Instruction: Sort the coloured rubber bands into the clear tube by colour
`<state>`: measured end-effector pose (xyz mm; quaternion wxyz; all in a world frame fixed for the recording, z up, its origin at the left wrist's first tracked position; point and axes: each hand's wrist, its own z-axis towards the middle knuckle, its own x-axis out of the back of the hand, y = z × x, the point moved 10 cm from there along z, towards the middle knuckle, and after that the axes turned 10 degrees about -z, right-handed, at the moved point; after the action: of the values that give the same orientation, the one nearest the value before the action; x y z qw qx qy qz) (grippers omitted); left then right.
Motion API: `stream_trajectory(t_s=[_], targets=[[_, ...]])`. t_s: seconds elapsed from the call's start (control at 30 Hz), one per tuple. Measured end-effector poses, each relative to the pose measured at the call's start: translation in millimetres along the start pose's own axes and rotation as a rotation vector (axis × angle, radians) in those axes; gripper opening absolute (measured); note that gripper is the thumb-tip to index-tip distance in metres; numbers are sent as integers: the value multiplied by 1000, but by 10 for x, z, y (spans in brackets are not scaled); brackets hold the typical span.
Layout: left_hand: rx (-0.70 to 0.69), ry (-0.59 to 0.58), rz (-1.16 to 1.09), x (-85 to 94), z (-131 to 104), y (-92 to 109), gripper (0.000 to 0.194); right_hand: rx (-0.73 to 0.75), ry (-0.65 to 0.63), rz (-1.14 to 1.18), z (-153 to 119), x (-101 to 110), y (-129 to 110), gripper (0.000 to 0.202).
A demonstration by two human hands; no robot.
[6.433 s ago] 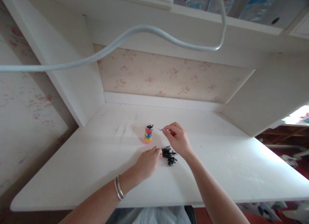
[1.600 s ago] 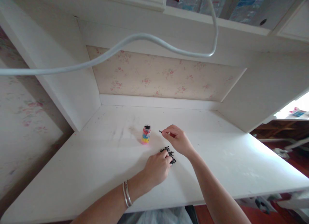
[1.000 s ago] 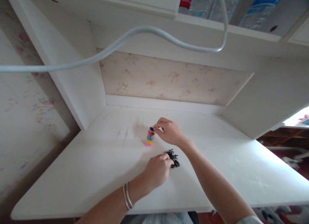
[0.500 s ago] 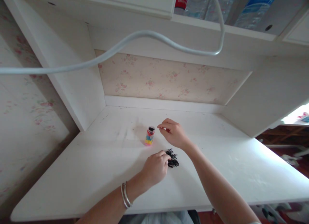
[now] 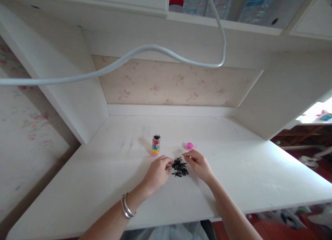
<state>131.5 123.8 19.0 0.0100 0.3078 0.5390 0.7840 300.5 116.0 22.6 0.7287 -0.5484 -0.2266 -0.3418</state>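
Head view: both hands rest on the desk (image 5: 77, 184) at centre frame, flanking a pile (image 5: 178, 167) of small black pieces, placed as if to hem it in and pick from it. The left hand (image 5: 157, 171) curls loosely, fingertips touching the pile's left edge. The right hand (image 5: 198, 163) pinches at its right edge; whether it grips a piece, I cannot tell. Just above stand a bottle (image 5: 156, 144) and a pink cap (image 5: 190, 145).

Both forearms were bare, without sleeves. The left wrist wore two thin silver bangles (image 5: 126, 206) side by side. The left hand (image 5: 157, 171) and right hand (image 5: 199, 165) carried no rings visible.
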Motion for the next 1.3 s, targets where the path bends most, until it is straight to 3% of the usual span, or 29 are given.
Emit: stream_trajectory(t_s=[0.13, 0.5, 0.7, 1.0, 1.17, 1.3], targets=[[38, -32, 59, 18, -16, -24, 17, -26, -41, -97, -125, -30, 138, 26], [-4, -153, 241, -54, -91, -10, 14, -9, -151, -165, -161, -80, 151, 21], [13, -163, 279, -72, -93, -26, 20, 14, -133, -169, -159, -70, 121, 21], [25, -182, 334, -109, -98, -49, 12, 61, -28, -177, -137, 7, 130, 27], [1, -180, 419, -141, -105, -25, 20, 57, 3, -213, -148, 25, 106, 28], [-1, -133, 411, -74, -87, 7, 21, 57, 0, -230, -162, 3, 75, 30]])
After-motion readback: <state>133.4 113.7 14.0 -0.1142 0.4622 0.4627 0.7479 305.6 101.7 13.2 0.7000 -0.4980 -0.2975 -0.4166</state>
